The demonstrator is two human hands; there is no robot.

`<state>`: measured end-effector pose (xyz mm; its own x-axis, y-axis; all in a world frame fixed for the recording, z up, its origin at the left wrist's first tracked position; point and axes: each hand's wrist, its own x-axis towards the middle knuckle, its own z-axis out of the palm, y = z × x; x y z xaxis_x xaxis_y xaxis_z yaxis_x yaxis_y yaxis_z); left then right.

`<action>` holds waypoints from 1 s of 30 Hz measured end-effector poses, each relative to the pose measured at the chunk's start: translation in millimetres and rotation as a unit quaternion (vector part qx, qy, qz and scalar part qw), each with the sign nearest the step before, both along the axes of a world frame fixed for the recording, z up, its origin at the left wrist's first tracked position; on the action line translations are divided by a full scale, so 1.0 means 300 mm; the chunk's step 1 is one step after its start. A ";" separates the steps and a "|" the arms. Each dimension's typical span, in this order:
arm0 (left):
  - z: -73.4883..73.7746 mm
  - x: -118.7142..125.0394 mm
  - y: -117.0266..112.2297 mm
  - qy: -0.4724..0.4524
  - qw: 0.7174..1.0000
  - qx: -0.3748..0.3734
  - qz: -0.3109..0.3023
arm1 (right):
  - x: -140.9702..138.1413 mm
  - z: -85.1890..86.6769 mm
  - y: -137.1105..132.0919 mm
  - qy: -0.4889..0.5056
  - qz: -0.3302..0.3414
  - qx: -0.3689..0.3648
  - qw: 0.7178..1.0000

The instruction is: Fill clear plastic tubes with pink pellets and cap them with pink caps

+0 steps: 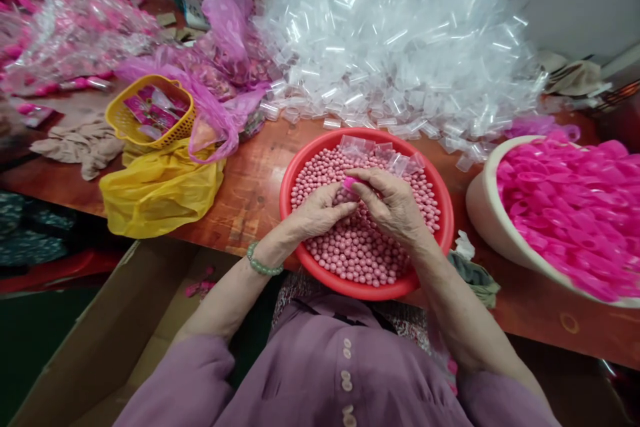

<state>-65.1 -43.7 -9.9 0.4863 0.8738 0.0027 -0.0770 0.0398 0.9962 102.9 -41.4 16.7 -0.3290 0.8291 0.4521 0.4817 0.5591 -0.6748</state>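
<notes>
Over a red basin (287, 180) of round pink candies or beads (357, 260), my two hands meet. My left hand (323, 212) is closed, thumb and fingers around what looks like a small clear tube (344, 196), mostly hidden by the fingers. My right hand (395, 203) pinches a bright pink plastic piece (349, 183) at the upper end of that tube. Several empty clear tubes (356, 145) lie on the beads along the basin's far side.
Behind the basin rises a large heap of clear tubes (400, 47). A white bucket (483, 203) of pink plastic pieces (575, 213) stands right. Leftward are a yellow basket (117, 123), a yellow bag (160, 197) and a purple bag (227, 113). Below the table's edge is an open cardboard box (100, 320).
</notes>
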 end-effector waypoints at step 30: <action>0.028 0.010 -0.002 -0.237 0.940 -0.236 -0.065 | -0.024 -0.046 -0.026 -0.190 -0.047 0.251 0.948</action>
